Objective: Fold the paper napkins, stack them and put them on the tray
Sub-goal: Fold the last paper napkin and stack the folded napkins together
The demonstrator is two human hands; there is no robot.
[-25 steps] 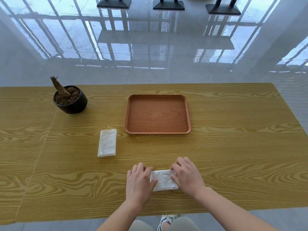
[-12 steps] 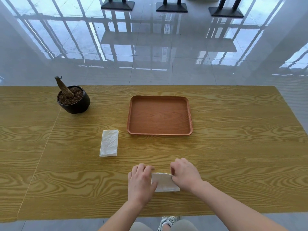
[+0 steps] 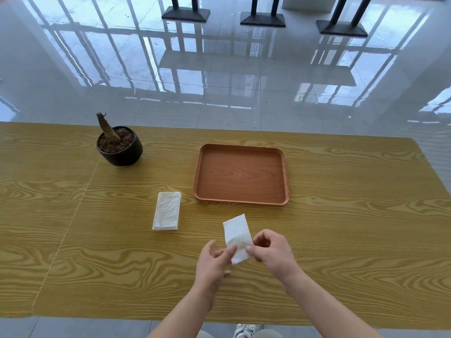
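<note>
A folded white napkin (image 3: pixel 237 233) is lifted off the table near the front edge, standing on end and tilted. My right hand (image 3: pixel 272 252) pinches its lower right edge. My left hand (image 3: pixel 214 261) touches its lower left side with thumb and fingertips. A second folded napkin (image 3: pixel 167 211) lies flat on the table to the left, apart from both hands. The brown wooden tray (image 3: pixel 285 176) sits behind the napkins at the table's middle, with nothing on it.
A black pot (image 3: pixel 124 154) with soil and a bare stump stands at the back left. The yellow wood-grain table (image 3: pixel 353 215) has a seam running down its left part. Beyond the far edge is glossy tiled floor with several black stand bases.
The napkin lay flat under both hands pressing it; now it is lifted and turned upright between my fingers. The view has shifted slightly.
</note>
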